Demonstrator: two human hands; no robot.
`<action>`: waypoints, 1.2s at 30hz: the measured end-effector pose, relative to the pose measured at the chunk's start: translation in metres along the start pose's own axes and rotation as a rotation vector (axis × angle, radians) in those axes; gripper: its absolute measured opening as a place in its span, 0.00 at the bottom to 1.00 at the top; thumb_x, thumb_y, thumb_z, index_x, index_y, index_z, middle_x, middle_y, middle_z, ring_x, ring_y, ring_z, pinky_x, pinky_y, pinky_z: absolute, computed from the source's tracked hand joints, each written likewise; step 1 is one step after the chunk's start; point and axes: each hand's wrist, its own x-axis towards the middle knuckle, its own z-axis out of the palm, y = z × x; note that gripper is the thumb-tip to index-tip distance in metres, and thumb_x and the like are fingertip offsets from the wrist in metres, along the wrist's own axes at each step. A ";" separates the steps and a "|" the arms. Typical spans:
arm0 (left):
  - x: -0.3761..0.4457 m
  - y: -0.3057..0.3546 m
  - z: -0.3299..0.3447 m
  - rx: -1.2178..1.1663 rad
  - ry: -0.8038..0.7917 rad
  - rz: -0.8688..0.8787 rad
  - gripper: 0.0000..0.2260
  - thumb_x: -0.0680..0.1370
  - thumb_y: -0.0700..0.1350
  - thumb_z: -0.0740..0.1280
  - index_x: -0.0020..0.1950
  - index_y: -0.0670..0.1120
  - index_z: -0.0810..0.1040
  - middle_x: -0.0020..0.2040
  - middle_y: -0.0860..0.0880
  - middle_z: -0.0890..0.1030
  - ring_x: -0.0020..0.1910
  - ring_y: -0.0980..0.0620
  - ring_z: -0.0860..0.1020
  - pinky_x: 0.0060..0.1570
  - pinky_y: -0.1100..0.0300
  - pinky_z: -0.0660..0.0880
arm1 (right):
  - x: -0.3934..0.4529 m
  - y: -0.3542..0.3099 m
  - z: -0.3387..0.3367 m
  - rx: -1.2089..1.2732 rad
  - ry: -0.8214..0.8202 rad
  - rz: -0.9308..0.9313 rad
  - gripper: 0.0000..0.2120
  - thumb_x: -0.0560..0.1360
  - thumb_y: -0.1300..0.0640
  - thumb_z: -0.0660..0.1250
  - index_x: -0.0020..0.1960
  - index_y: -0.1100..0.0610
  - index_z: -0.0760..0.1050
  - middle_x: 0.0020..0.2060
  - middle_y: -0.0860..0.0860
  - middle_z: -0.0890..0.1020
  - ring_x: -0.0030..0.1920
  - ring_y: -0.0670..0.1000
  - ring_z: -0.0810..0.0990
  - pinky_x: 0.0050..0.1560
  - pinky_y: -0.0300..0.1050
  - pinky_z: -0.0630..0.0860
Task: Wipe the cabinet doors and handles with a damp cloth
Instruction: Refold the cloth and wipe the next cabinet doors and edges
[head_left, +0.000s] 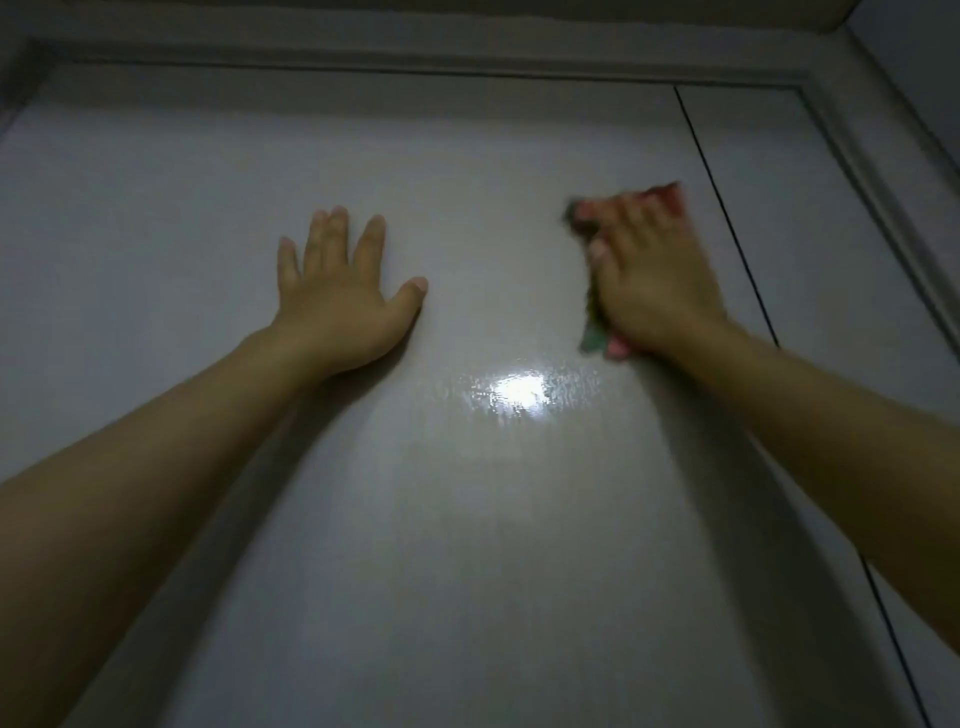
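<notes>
A wide, glossy white cabinet door (467, 493) fills the head view. My left hand (340, 291) lies flat on it, fingers straight and spread, left of centre. My right hand (649, 270) presses a red and green cloth (597, 332) against the door near its right edge; the hand is motion-blurred and its fingers look mostly straight over the cloth. Most of the cloth is hidden under the hand. No handle is in view.
A dark vertical gap (727, 218) separates this door from a narrower door (810, 234) on the right. The cabinet's top frame (467, 57) runs across above. A bright light reflection (519, 389) shines on the door between my arms.
</notes>
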 end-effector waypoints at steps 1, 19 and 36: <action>0.000 0.010 -0.001 0.005 -0.012 -0.020 0.32 0.81 0.62 0.48 0.79 0.48 0.42 0.79 0.44 0.39 0.77 0.49 0.36 0.73 0.47 0.34 | -0.019 -0.011 -0.002 0.032 -0.011 -0.100 0.33 0.76 0.43 0.36 0.77 0.54 0.56 0.75 0.55 0.60 0.75 0.55 0.56 0.75 0.53 0.48; -0.018 0.107 0.030 0.024 0.042 0.183 0.36 0.76 0.70 0.44 0.78 0.54 0.39 0.78 0.44 0.37 0.76 0.48 0.35 0.73 0.45 0.33 | -0.065 0.069 -0.026 0.075 -0.017 -0.277 0.25 0.80 0.48 0.47 0.76 0.53 0.58 0.75 0.53 0.61 0.75 0.50 0.55 0.71 0.38 0.44; -0.018 0.106 0.031 0.000 0.065 0.191 0.39 0.72 0.72 0.40 0.78 0.53 0.40 0.78 0.44 0.38 0.76 0.47 0.36 0.72 0.45 0.33 | -0.079 0.151 -0.030 0.045 -0.037 0.218 0.32 0.77 0.42 0.39 0.78 0.56 0.52 0.76 0.56 0.56 0.76 0.55 0.51 0.76 0.51 0.45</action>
